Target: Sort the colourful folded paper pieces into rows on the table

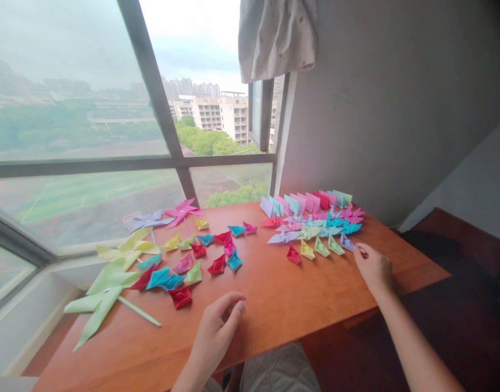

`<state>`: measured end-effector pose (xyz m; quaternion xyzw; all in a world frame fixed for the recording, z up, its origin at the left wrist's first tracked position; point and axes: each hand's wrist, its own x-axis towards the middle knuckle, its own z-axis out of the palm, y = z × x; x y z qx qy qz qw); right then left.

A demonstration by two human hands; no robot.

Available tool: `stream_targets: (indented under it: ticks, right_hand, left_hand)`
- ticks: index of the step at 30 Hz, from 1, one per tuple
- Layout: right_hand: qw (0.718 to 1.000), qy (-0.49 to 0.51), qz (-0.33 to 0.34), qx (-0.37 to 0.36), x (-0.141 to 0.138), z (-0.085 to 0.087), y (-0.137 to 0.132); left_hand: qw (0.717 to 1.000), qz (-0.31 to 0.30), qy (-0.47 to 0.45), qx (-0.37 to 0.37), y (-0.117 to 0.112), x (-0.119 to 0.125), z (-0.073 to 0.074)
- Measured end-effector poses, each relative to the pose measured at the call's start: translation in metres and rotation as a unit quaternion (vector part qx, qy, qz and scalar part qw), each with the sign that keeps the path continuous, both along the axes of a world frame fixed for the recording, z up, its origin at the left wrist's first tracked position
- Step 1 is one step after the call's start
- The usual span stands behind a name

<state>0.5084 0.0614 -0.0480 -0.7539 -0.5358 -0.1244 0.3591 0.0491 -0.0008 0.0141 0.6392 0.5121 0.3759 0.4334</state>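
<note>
My right hand (371,267) is at the right end of a short row of folded paper boats, its thumb and fingers pinched at the edge of a lavender paper boat (347,243). Left of that boat stand two light green boats, one of them a green boat (321,247), then a yellow boat (307,250) and a red boat (293,254). Above the table's near edge, my left hand (217,329) is loosely curled with a gap between thumb and fingers, holding nothing. Nearest to it is a dark red boat (180,297) in a scattered group of several colourful boats.
Behind the boat row are several paper cranes (315,220) and a line of standing folded cards (301,202). Paper pinwheels, including a green pinwheel (105,296) and a pink pinwheel (183,212), lie at the left of the wooden table (274,294). Windows border the far side.
</note>
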Motion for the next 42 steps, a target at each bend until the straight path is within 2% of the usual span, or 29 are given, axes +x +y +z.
stream_targets:
  ticks: [6, 9, 11, 13, 15, 17, 20, 23, 28, 31, 34, 36, 39, 42]
  right_hand:
    - [0.999, 0.015, -0.025, 0.018, -0.001, -0.002, -0.001]
    - [0.999, 0.018, -0.032, 0.026, -0.002, -0.002, -0.002]
    - [0.999, 0.02, -0.03, 0.031, -0.002, -0.002, -0.002]
    - [0.999, 0.023, -0.029, 0.032, -0.003, -0.001, -0.003]
    - [0.999, 0.024, -0.029, 0.033, -0.004, 0.0, -0.003]
    - [0.999, 0.023, -0.027, 0.035, -0.005, 0.001, -0.003]
    - [0.999, 0.021, -0.028, 0.037, -0.006, 0.001, -0.003]
    - [0.999, 0.019, -0.035, 0.03, -0.006, 0.002, -0.004]
    - [0.999, 0.002, -0.034, 0.036, -0.008, 0.004, -0.006]
    - [0.997, -0.023, -0.029, 0.062, -0.014, 0.009, -0.01]
    - [0.995, -0.029, -0.013, 0.091, -0.037, 0.017, -0.018]
    - [0.994, -0.003, 0.025, 0.102, -0.067, 0.024, -0.026]
    - [0.981, 0.073, 0.156, 0.084, -0.131, 0.031, -0.043]
    - [0.934, 0.119, 0.336, -0.001, -0.196, 0.038, -0.057]
  left_hand:
    - [0.997, 0.063, 0.027, 0.035, -0.007, -0.005, -0.003]
    - [0.984, 0.112, 0.104, 0.093, -0.014, -0.018, -0.002]
    - [0.957, 0.155, 0.193, 0.149, -0.016, -0.031, 0.003]
    - [0.916, 0.208, 0.287, 0.188, -0.015, -0.046, 0.009]
    - [0.876, 0.247, 0.367, 0.192, -0.012, -0.059, 0.016]
    - [0.854, 0.252, 0.42, 0.178, -0.007, -0.068, 0.019]
    - [0.852, 0.226, 0.441, 0.17, 0.0, -0.075, 0.015]
    - [0.859, 0.223, 0.417, 0.195, 0.001, -0.077, 0.005]
    - [0.858, 0.249, 0.371, 0.252, -0.015, -0.078, -0.002]
    - [0.862, 0.237, 0.349, 0.281, -0.025, -0.076, -0.003]
    - [0.868, 0.21, 0.326, 0.311, -0.027, -0.074, -0.006]
    - [0.875, 0.18, 0.31, 0.326, -0.024, -0.07, -0.01]
    - [0.888, 0.129, 0.29, 0.333, -0.018, -0.059, -0.013]
    - [0.901, 0.09, 0.276, 0.322, -0.013, -0.043, -0.012]
